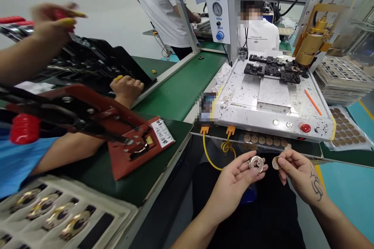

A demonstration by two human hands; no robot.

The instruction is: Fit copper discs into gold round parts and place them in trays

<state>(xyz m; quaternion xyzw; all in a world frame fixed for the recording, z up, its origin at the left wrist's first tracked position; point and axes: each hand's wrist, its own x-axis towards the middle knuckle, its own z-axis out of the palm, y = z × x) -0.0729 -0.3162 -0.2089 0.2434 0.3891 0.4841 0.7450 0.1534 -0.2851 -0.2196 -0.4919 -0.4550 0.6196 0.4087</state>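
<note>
**Two small metal parts in hand at the near edge of the bench**

The round metal ring [256,163] is silvery-gold, with a central opening and notched rim. The small disc [275,163] is flat and bronze-toned. One of each is counted, both held low in the scene, in front of the white machine bed [248,93].

The left hand [233,181] has its fingers curled partly closed, thumb and fingertips pinching the ring. The right hand [300,175] pinches the disc between thumb and forefinger, remaining fingers loosely bent. The two parts sit just beside each other; whether they touch cannot be told.

A co-worker's two hands work at far left, near a red hand press [117,132].
</note>
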